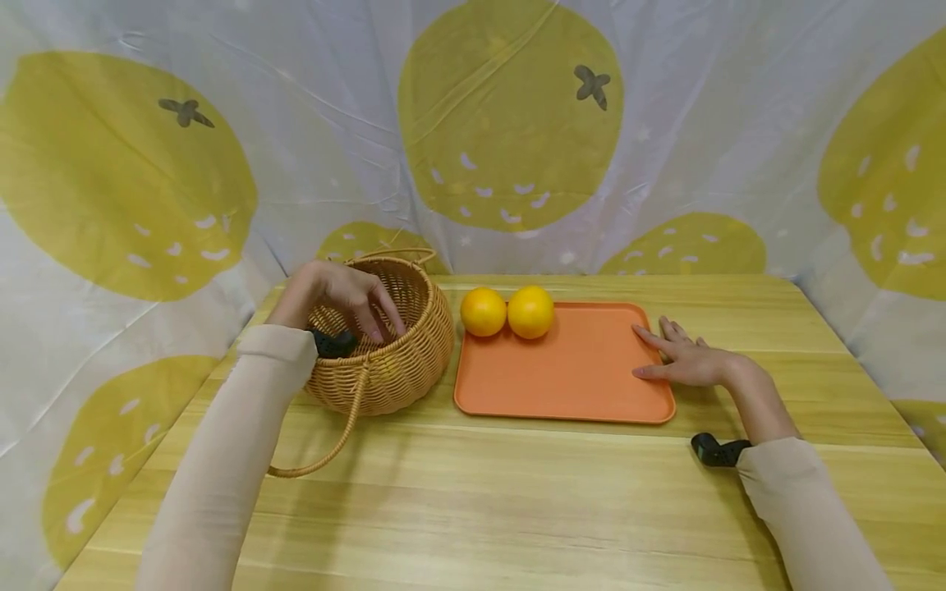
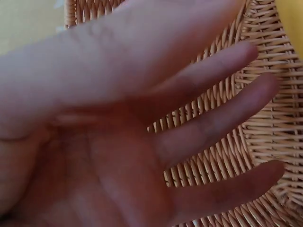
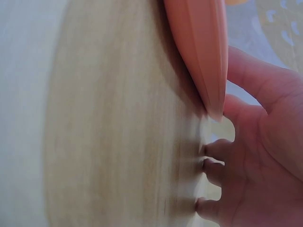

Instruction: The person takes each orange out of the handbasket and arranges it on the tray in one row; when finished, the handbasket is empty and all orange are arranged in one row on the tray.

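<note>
A round, tan wicker basket (image 1: 384, 345) with a loose loop handle stands at the left of the wooden bench (image 1: 517, 509), just beside an orange tray (image 1: 569, 369) carrying two oranges (image 1: 507, 312). The left hand (image 1: 347, 300) hangs over its mouth, fingers (image 2: 213, 127) spread, holding nothing. The right hand (image 1: 683, 357) rests flat on the tray's right edge

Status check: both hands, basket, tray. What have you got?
Left hand open over the wicker basket, holding nothing. Right hand flat against the orange tray edge. Two oranges on tray. Nothing in the way.
</note>
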`<state>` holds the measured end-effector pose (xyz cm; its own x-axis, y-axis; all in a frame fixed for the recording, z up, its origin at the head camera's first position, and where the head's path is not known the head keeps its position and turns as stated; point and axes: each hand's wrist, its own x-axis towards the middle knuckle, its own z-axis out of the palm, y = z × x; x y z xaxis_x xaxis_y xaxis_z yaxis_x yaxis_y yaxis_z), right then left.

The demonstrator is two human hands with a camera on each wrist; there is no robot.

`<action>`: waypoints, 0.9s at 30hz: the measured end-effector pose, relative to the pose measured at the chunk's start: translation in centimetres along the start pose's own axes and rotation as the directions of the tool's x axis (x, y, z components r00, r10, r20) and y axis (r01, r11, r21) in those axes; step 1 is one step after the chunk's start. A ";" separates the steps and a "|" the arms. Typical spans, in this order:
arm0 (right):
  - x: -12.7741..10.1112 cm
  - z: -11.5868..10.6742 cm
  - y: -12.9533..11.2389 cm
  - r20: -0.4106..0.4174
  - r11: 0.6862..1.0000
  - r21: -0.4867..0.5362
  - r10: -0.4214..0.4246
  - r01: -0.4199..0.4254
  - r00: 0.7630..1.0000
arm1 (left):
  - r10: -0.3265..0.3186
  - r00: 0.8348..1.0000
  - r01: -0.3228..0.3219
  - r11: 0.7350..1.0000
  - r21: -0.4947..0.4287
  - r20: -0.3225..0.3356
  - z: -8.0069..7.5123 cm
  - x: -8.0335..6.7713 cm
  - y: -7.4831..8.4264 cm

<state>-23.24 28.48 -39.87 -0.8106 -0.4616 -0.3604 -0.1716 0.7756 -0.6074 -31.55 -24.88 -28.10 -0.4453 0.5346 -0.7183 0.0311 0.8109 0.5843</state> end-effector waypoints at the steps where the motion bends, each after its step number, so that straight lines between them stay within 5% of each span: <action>1: 0.0 0.0 0.1 -0.002 1.000 0.000 0.000 0.000 1.000 | 0.000 1.000 0.000 1.000 -0.009 0.005 0.0 0.2 0.0; 12: -0.1 0.1 -0.2 0.004 1.000 -0.014 0.009 -0.009 1.000 | 0.024 0.991 -0.005 0.990 -0.141 0.130 0.4 1.2 -1.0; 23: 0.0 0.1 -0.2 0.001 1.000 -0.017 0.007 -0.007 1.000 | -0.049 0.997 0.050 0.999 -0.006 0.057 0.6 0.8 -0.9; 27: -0.1 0.1 -0.3 -0.001 1.000 -0.023 0.013 -0.013 1.000 | -0.025 0.997 0.022 0.999 0.030 0.077 0.5 0.9 -1.0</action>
<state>-23.11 28.29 -39.74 -0.8135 -0.4508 -0.3673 -0.1737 0.7912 -0.5864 -31.51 -25.08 -29.48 -0.3757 0.5313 -0.7593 0.0478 0.8294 0.5566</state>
